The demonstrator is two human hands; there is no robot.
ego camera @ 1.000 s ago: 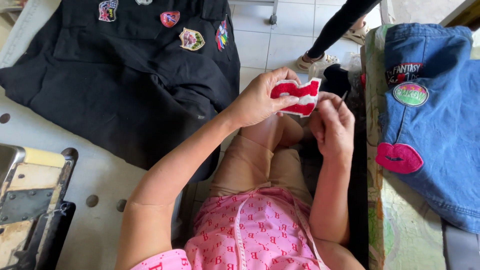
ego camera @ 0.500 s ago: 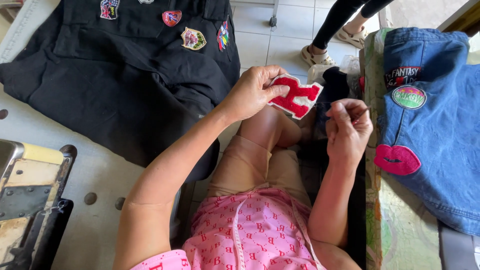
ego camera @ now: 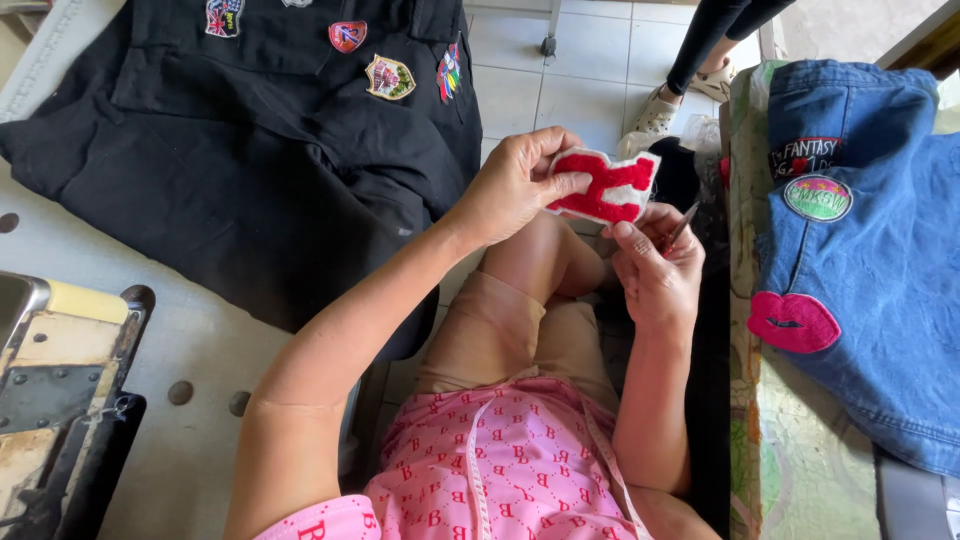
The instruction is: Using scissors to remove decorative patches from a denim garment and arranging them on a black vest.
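The left hand (ego camera: 515,185) pinches a red and white letter-shaped patch (ego camera: 604,187) by its left edge, thumb on the face and fingers curled behind. The right hand (ego camera: 655,268), just below the patch, is closed around a thin metal tool (ego camera: 682,224) whose tip touches the patch's underside. A black garment (ego camera: 250,160) lies on the table left of the hands, a denim jacket (ego camera: 870,260) to their right.

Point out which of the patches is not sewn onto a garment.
The red and white patch, held up in the left hand; the others sit on the black garment and denim jacket.
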